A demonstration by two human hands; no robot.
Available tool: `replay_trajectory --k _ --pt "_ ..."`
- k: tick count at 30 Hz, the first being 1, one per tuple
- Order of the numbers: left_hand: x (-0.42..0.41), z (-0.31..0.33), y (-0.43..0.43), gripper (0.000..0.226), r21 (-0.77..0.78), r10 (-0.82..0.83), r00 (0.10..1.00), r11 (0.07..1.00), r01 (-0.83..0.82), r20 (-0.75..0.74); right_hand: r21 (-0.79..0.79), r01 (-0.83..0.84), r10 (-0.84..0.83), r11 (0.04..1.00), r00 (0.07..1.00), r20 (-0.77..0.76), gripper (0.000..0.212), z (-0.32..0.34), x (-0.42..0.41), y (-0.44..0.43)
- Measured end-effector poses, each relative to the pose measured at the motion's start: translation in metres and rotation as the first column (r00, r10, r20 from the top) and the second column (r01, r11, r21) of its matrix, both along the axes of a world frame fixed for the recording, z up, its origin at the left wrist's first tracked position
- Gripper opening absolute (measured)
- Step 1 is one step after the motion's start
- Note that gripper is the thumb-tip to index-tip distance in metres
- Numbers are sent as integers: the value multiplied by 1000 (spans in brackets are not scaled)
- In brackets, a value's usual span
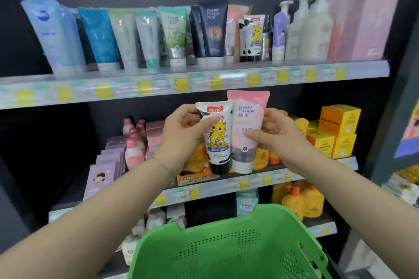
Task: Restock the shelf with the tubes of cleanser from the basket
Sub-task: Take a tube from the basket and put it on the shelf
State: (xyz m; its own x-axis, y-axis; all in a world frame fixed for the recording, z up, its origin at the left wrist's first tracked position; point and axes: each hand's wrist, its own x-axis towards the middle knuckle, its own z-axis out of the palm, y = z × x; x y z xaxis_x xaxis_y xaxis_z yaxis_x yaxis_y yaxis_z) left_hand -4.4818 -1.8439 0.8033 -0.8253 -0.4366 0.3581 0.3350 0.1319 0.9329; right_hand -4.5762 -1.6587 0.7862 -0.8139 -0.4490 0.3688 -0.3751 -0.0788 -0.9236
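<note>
Left hand [181, 133] has its fingers curled round the white tube [217, 138]. The right hand [281, 136] pinches the pink tube [248, 129] touching it, basket [226, 244] at 6 o'clock. I'd slot them one at a time beside their twins on the shelf [204, 79] at 12 o'clock. Both are upright: caps at 6, crimps at 12, long axis vertical.

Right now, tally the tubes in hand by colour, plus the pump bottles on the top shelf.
White tube: 1, in the left hand
Pink tube: 1, in the right hand
Pump bottles: 3
Total: 5
</note>
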Motion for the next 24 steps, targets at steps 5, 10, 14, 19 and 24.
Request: replay_trajectory --k 5,10,14,19,24 --pt "-10 31 14 31 -9 20 999 1000 -20 -45 -24 8 -9 1000 999 -39 35 28 -10 15" --pt "-23 48 40 25 -18 33 997 999 -35 -73 -29 -34 32 999 997 -67 39 50 -29 42" --pt "-41 56 65 25 -11 79 994 997 -80 -79 -37 -44 41 998 997 -70 36 63 -51 68" --pt "-70 68 103 16 -1 121 989 993 -121 -88 -22 -76 74 997 993 -94 36 77 -83 101" --pt "-94 81 124 29 -38 156 982 986 -161 -109 -13 -92 89 996 989 -119 46 95 -111 122"
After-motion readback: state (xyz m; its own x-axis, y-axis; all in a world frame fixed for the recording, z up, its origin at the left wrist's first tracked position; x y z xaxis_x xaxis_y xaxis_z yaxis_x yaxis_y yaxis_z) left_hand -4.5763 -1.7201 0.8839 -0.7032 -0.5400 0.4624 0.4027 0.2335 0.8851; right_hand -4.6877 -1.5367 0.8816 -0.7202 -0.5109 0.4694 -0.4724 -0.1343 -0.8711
